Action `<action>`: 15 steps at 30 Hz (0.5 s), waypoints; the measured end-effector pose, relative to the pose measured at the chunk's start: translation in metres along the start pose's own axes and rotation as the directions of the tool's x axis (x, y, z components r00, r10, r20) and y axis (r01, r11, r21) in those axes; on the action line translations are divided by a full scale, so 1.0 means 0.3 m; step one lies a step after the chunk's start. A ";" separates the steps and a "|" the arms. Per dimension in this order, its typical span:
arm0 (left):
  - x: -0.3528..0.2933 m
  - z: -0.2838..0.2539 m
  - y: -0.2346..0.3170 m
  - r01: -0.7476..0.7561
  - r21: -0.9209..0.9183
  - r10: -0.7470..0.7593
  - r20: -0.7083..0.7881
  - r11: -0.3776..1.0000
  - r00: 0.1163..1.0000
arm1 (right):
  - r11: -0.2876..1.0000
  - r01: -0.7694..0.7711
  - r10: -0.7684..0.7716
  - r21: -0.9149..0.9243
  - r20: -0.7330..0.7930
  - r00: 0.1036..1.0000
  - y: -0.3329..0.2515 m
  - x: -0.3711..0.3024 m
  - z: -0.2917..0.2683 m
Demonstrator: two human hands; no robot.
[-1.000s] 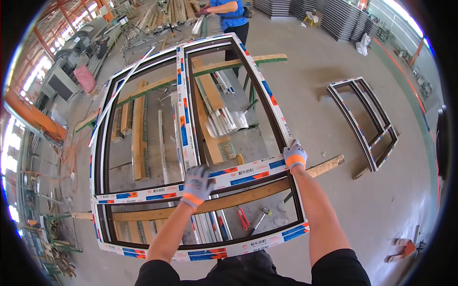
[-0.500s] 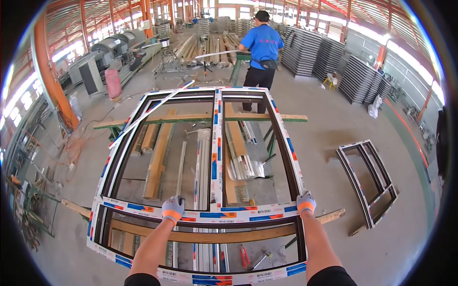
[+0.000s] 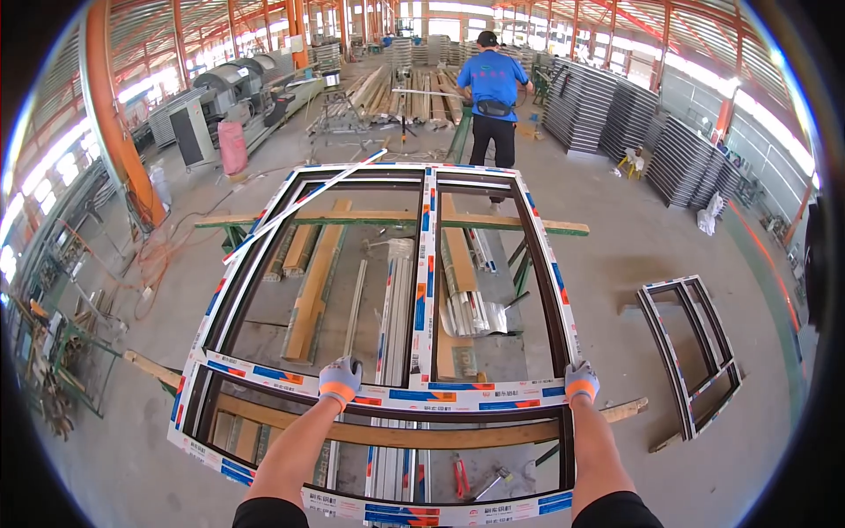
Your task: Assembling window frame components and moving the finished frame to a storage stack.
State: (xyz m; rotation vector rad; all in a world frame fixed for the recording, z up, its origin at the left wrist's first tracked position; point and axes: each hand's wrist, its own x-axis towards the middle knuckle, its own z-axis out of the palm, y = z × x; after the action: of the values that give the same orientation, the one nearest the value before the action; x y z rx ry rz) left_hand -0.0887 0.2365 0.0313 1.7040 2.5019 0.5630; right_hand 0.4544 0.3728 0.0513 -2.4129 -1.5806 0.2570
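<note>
A large window frame (image 3: 429,282) of dark profiles, covered in printed white, blue and orange protective film, lies flat before me. My left hand (image 3: 341,378), in a grey and orange glove, is closed over its crossbar, left of the upright divider. At the crossbar's right end, my right hand (image 3: 581,380), gloved alike, grips the corner by the outer side bar. A long white strip (image 3: 304,207) lies slanted across the frame's far left corner. Both palms and some of the fingers are hidden from view.
Wooden beams (image 3: 554,227) on green stands carry the frame. Profiles and boards (image 3: 312,290) lie underneath, with a red-handled tool (image 3: 461,477) and a hammer-like tool (image 3: 493,482). A smaller frame (image 3: 691,352) rests at right. Ahead, a person in blue (image 3: 493,84) stands near stacked frames (image 3: 585,106).
The whole view has shifted, so the frame and my hands appear farther right. My grip on the crossbar looks the same. The person in blue has stepped away and turned rightward.
</note>
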 end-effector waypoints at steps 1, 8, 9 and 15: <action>0.002 -0.004 0.014 0.002 -0.005 -0.002 0.012 1.000 1.000 | 1.000 -0.004 0.004 -0.004 -0.003 1.000 -0.003 0.000 -0.003; -0.004 0.006 -0.019 0.025 0.033 -0.025 -0.006 0.999 1.000 | 1.000 0.010 -0.010 0.025 0.008 1.000 -0.031 0.010 0.025; -0.005 0.001 -0.014 0.024 0.016 -0.024 -0.013 1.000 1.000 | 1.000 0.001 -0.001 0.009 0.026 1.000 -0.033 0.019 0.023; 0.000 0.018 0.004 0.036 0.042 -0.038 0.027 0.998 0.999 | 1.000 -0.009 0.008 0.015 0.034 0.999 -0.025 0.033 -0.009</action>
State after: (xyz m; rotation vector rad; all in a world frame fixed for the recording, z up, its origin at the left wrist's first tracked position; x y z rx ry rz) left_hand -0.0863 0.2382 0.0266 1.6633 2.5375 0.4847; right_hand 0.4525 0.3845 0.0560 -2.4163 -1.5771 0.3119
